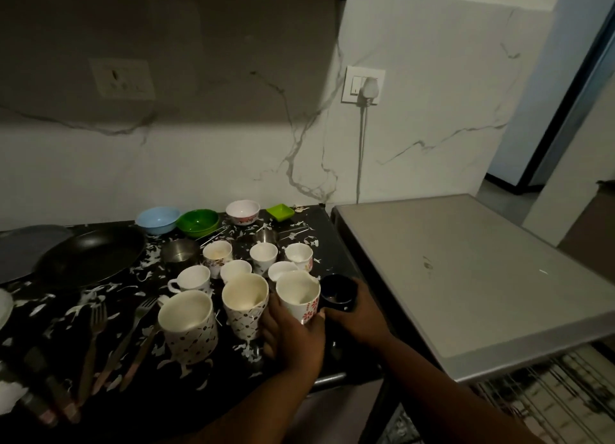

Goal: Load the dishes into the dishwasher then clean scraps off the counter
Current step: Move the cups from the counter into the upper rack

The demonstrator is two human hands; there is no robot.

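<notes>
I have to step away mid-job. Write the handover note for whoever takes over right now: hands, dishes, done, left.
Left hand grips the red-flowered cup at the counter's near right edge.
Right hand grips the black cup beside it.
About nine more cups, three bowls, a small green dish, the pan and the forks sit on the counter among white scraps.
The dishwasher rack shows at lower right; what it holds is unclear.
Left: load everything, then clear the scraps.
</notes>
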